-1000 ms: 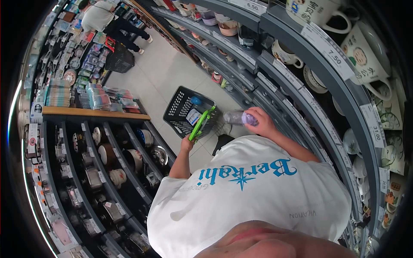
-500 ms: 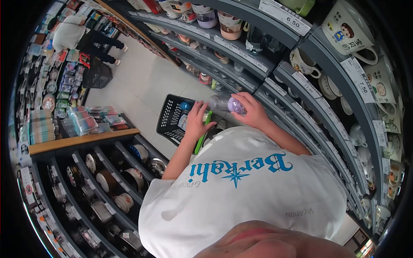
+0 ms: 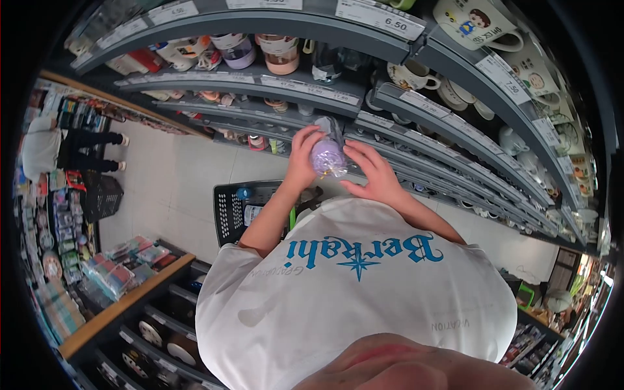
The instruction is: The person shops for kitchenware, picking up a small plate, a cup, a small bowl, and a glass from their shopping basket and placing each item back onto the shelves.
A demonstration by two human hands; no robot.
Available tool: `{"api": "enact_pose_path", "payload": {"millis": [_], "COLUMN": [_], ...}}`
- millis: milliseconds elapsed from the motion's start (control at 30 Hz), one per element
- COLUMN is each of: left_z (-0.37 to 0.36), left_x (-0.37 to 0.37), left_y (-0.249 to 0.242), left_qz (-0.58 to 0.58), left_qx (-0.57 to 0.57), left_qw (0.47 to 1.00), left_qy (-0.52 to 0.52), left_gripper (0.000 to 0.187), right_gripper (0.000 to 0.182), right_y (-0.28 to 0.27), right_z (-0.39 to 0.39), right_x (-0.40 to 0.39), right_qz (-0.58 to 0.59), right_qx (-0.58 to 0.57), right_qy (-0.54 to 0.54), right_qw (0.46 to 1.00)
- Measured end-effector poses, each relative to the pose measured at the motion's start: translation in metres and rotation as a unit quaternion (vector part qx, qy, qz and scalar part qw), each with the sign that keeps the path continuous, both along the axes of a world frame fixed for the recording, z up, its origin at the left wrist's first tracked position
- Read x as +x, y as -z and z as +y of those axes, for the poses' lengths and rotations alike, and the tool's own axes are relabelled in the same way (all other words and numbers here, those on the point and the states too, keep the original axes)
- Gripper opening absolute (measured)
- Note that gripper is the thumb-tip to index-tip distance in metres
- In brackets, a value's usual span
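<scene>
A clear plastic cup or bottle with a purple end (image 3: 328,156), seemingly wrapped in crinkled film, is in front of my chest. My left hand (image 3: 302,157) has its fingers closed around the left side of it. My right hand (image 3: 374,170) is just to its right with fingers spread, holding nothing. Below my left hand is a black shopping basket (image 3: 225,211) with a green handle (image 3: 292,216), beside my left forearm. Inside the basket are a blue-capped item (image 3: 244,194) and a white-labelled pack (image 3: 251,214).
Shelves of mugs (image 3: 478,23) and cups (image 3: 278,54) with price labels (image 3: 380,21) curve across the front and right. To the left, a person (image 3: 58,146) stands by a goods display, near another black basket (image 3: 104,198). A wooden-edged shelf unit (image 3: 127,305) is at lower left.
The purple-ended cup has passed from my right hand to my left, which has left the basket's handle. My right hand has opened. The view has turned toward the shelves.
</scene>
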State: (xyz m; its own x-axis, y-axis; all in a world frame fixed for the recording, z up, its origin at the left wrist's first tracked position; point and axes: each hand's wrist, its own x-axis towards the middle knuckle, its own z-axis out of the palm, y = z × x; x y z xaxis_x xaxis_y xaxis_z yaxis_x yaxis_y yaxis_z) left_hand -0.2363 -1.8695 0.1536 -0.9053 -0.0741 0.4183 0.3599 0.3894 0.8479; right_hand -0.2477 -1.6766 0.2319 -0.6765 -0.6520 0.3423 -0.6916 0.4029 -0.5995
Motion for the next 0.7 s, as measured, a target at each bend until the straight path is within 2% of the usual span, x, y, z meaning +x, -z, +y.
{"api": "enact_pose_path", "payload": {"millis": [100, 333, 400, 567, 633, 700], "left_z": [-0.007, -0.002, -0.002, 0.000, 0.004, 0.007], "left_x": [-0.014, -0.047, -0.053, -0.072, -0.078, -0.086], "left_y": [0.016, 0.054, 0.068, 0.112, 0.111, 0.105], "left_qz": [-0.013, 0.006, -0.091, -0.123, -0.126, -0.186], "left_qx": [0.015, 0.075, 0.115, 0.037, 0.009, 0.014], "left_qw": [1.000, 0.997, 0.989, 0.990, 0.989, 0.981], "left_qy": [0.007, 0.009, -0.017, -0.064, -0.083, -0.054], "left_gripper": [0.060, 0.059, 0.058, 0.061, 0.064, 0.061], "right_gripper": [0.057, 0.048, 0.045, 0.043, 0.042, 0.039], "right_y": [-0.001, 0.003, 0.005, 0.007, 0.006, 0.004], "right_z": [0.010, 0.030, 0.033, 0.039, 0.042, 0.044], "right_x": [0.007, 0.010, 0.009, 0.006, 0.005, 0.005], "right_qz": [-0.032, -0.045, -0.054, -0.043, -0.041, -0.060], "right_qx": [0.009, 0.013, -0.010, -0.026, -0.027, -0.037], "right_qy": [0.065, 0.133, 0.141, 0.148, 0.154, 0.156], "right_qw": [0.997, 0.990, 0.989, 0.988, 0.987, 0.985]}}
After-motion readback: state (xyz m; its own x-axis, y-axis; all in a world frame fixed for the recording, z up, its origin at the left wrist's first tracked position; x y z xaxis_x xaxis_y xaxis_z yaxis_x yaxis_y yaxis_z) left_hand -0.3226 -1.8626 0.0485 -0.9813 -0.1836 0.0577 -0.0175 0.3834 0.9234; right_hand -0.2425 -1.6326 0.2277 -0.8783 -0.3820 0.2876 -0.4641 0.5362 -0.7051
